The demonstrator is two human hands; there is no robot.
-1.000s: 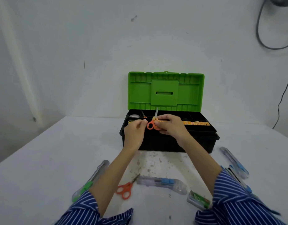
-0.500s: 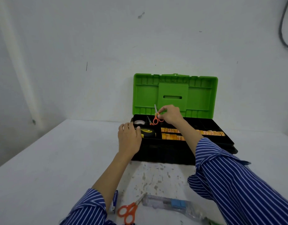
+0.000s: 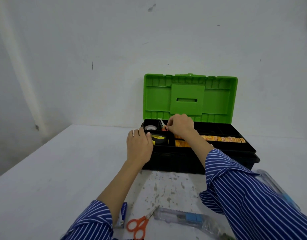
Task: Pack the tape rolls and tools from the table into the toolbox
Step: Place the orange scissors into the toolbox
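A small pair of orange-handled scissors (image 3: 163, 127) stands nearly upright in a rear compartment of the black plastic toolbox with the raised green lid (image 3: 197, 158), blades pointing up and leaning a little left, the orange loops low and mostly hidden. The right hand (image 3: 181, 125) is on it from the right side, fingertips pinched together around the handle end; the grip looks about ready to let the scissors drop into the tray. The long axis runs close to vertical, so I judge the coming move to be a short lowering or tipping, not a slide.

Just left of the scissors, in the next compartment, lies a clear tape roll (image 3: 150, 127). In front of that sits a black and yellow tape measure (image 3: 158, 138), and to its right rows of yellow-orange tape rolls (image 3: 222, 139) fill the long front tray.

The left hand (image 3: 139, 146) rests palm down on the box's front left corner, fingers curled loosely over the rim and holding nothing, steadying the box as far as I can tell.

Nearer the person, on the white table (image 3: 54, 170), a second pair of orange scissors (image 3: 138, 225) lies flat with its blades pointing up and right, beside a clear utility knife with a blue slider (image 3: 184, 218) and a small blue and white box (image 3: 122, 215). Both lie closer to the left sleeve than to the right hand.
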